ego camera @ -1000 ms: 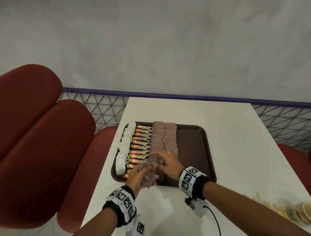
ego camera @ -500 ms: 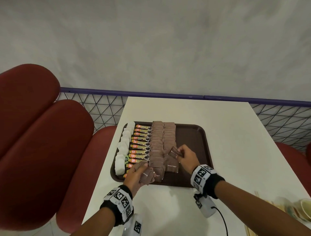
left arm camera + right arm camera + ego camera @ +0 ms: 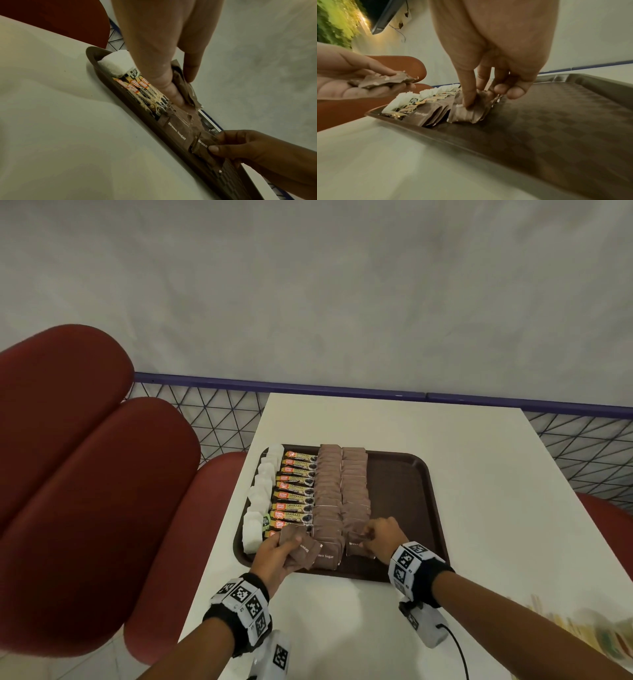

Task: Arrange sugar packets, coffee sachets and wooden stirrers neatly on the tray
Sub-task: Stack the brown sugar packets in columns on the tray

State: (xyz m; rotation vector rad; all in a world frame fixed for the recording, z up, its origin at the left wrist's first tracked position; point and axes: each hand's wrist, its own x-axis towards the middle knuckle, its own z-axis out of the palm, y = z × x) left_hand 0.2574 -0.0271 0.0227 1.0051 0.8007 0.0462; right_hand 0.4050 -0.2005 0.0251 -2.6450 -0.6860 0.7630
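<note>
A dark brown tray (image 3: 404, 494) holds four columns: white sugar packets (image 3: 262, 494), coffee sachets (image 3: 296, 491) and two columns of brown sugar packets (image 3: 342, 484). My left hand (image 3: 294, 546) hovers over the tray's near left corner and grips a small bundle of brown sugar packets (image 3: 303, 553) (image 3: 181, 83) (image 3: 385, 81). My right hand (image 3: 368, 539) pinches one brown sugar packet (image 3: 356, 546) (image 3: 203, 144) (image 3: 465, 113) at the near end of the right brown column, its index fingertip (image 3: 468, 104) pressing on it. Pale wooden stirrers (image 3: 544, 611) lie blurred on the table at the far right.
The tray sits on a white table (image 3: 479, 474); its right half is bare. Red padded seats (image 3: 85, 474) stand to the left, and a wire mesh railing (image 3: 226, 419) runs behind the table. A blurred paper item (image 3: 609, 635) lies near the stirrers.
My right hand took one brown packet from the left hand's bundle, carried it right and lowered it onto the near end of the right brown column. The left hand stayed put.
</note>
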